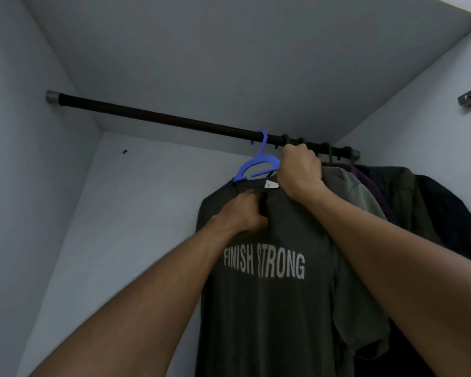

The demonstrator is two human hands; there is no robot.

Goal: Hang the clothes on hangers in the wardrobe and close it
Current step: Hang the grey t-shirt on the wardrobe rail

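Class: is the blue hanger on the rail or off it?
On: the blue hanger has its hook looped over the black rail.

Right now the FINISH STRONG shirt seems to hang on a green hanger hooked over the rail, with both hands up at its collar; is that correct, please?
Not quite: the hanger is blue, not green, as the head view shows. The rest holds: it is hooked over the rail, the shirt hangs from it, and the left hand and right hand are at the collar.
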